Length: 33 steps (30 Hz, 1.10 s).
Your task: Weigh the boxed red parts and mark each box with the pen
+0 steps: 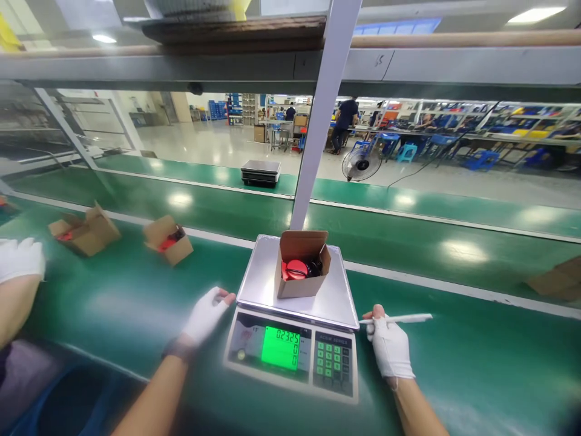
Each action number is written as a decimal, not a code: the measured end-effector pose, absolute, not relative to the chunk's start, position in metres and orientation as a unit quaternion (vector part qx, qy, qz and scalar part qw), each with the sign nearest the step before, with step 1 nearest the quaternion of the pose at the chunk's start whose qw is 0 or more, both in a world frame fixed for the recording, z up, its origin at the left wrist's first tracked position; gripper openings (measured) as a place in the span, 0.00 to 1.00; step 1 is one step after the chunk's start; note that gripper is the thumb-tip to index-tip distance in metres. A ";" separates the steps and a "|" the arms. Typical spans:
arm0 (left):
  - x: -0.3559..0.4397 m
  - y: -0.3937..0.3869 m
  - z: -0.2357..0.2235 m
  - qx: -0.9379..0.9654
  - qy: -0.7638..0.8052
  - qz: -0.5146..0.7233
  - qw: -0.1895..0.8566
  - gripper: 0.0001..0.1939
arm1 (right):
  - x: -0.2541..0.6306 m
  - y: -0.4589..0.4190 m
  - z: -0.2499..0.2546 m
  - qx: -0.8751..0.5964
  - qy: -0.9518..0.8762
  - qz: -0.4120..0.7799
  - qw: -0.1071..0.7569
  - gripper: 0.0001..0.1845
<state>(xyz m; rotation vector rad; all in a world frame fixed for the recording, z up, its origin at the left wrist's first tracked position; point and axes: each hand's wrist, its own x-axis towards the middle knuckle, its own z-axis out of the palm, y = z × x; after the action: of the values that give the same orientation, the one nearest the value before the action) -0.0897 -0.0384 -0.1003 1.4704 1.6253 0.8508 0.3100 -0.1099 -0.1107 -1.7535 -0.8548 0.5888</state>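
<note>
An open cardboard box (299, 287) stands on the metal pan (258, 284) of a digital scale (290, 351). Inside the box lie a red round item (297, 270) and a black cable (314, 267). The green display (280, 348) reads 0.2325 on its top line. My left hand (206, 316), in a white glove with bare fingertips, is by the pan's left edge, fingers reaching toward it and holding nothing visible. To the right of the scale, my right hand (389, 345), gloved the same way, grips a slim white pen (411, 318) whose tip points at the pan's corner.
Two open boxes, one nearer (169, 241) and one farther left (85, 231), sit on the green belt with red items inside. A co-worker's gloved hand (20, 259) is at the far left. A metal post (320, 115) rises behind the scale; another scale (261, 172) stands beyond.
</note>
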 end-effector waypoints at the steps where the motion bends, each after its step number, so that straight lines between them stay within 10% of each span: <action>1: -0.089 -0.038 -0.097 0.572 0.627 0.346 0.400 0.26 | 0.310 -0.110 -0.105 -0.724 -0.359 0.244 0.535 0.29; 15: 0.012 -0.023 0.024 0.735 0.497 0.392 0.243 0.22 | 0.214 -0.093 0.013 -0.458 -0.758 -0.052 0.461 0.14; 19: 0.020 -0.015 0.015 0.665 0.436 0.432 0.425 0.24 | 0.210 -0.082 0.020 -0.448 -0.780 -0.090 0.428 0.12; 33: 0.020 -0.013 0.008 0.588 0.348 0.477 0.552 0.22 | 0.150 -0.051 0.072 -0.539 -0.737 0.150 0.379 0.15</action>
<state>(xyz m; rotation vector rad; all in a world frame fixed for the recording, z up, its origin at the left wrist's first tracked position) 0.0203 -0.0131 0.0080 1.3918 0.8240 1.1281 0.1498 -0.0509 0.0716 -1.3762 -1.8828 0.3830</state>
